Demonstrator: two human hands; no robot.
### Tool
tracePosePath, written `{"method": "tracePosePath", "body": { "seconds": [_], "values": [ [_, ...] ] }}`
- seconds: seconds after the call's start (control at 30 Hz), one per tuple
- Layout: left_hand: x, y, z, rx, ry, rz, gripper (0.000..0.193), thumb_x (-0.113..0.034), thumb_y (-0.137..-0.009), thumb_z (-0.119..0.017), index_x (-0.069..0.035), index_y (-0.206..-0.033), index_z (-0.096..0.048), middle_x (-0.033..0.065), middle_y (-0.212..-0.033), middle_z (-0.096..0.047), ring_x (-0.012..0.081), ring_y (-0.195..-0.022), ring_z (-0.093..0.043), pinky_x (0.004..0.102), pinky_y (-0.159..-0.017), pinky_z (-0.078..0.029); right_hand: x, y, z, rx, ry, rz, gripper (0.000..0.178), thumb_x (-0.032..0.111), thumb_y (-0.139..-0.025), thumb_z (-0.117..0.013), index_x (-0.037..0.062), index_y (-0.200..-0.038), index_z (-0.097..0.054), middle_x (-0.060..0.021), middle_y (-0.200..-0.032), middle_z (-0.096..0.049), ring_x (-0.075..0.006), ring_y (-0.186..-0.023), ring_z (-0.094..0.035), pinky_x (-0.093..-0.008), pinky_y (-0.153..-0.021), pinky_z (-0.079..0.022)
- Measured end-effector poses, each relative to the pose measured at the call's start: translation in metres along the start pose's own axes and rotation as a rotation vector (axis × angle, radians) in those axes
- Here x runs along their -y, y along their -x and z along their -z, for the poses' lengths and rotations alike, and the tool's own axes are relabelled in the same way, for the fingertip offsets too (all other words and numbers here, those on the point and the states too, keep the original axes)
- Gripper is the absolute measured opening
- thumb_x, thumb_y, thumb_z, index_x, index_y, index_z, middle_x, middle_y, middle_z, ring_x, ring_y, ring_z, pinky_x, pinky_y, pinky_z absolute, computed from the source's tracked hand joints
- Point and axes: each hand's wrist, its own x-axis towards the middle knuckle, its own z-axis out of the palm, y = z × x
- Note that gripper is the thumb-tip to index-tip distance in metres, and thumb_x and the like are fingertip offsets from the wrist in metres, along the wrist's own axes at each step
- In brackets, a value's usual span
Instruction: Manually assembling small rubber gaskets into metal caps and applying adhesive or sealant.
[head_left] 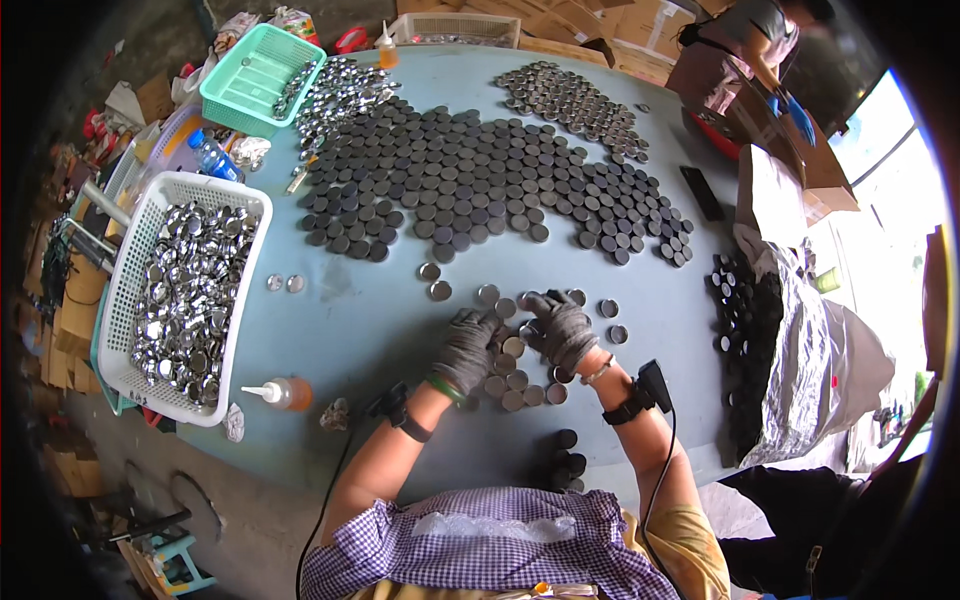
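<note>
Grey work gloves cover both hands above the blue-grey table. My left hand (466, 350) is closed, its fingertips curled down beside the loose round metal caps (513, 347); whatever it pinches is hidden. Just to its right, my right hand (563, 330) is bent over the same group, thumb and fingers around the edge of a round cap (530, 328). Several more caps lie between and below the hands, and a few to the right, such as a silver-rimmed cap (618, 334). Beyond the hands spreads a wide, tightly packed field of dark round caps (450, 170).
A white basket (262, 215) of shiny caps stands left, a green basket (225, 105) behind it. An orange-filled squeeze bottle (290, 393) lies near the left edge. A black phone (702, 193) and dark caps (735, 300) are right. A person (745, 45) works at a carton beyond.
</note>
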Motion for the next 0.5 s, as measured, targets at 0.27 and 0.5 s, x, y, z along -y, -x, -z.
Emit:
{"method": "tracePosePath", "body": {
  "seconds": [0.27, 0.5],
  "values": [
    [0.013, 0.018, 0.020, -0.072, -0.060, 0.029, 0.036, -0.014, -0.068, -0.068, -0.008, -0.103, -0.063, 0.0116, -0.107, -0.061, 0.0331, -0.104, -0.055, 0.0448, -0.092, -0.047, -0.015, 0.041, -0.026, -0.220, 0.020, 0.137, 0.033, 0.020, -0.079, -0.066, 0.0083, -0.110, -0.061, -0.0116, -0.103, -0.065, -0.0361, -0.106, -0.055, -0.0457, -0.095, -0.043],
    [0.066, -0.012, 0.026, -0.434, -0.222, 0.099, 0.046, -0.024, -0.075, -0.069, -0.005, -0.116, -0.060, 0.0165, -0.125, -0.055, 0.0356, -0.118, -0.050, 0.0468, -0.102, -0.040, -0.009, 0.061, -0.025, -0.186, 0.128, 0.141, 0.044, 0.022, -0.071, -0.070, 0.0081, -0.111, -0.060, -0.0126, -0.103, -0.063, -0.0355, -0.106, -0.056, -0.0465, -0.094, -0.044]
  ]
}}
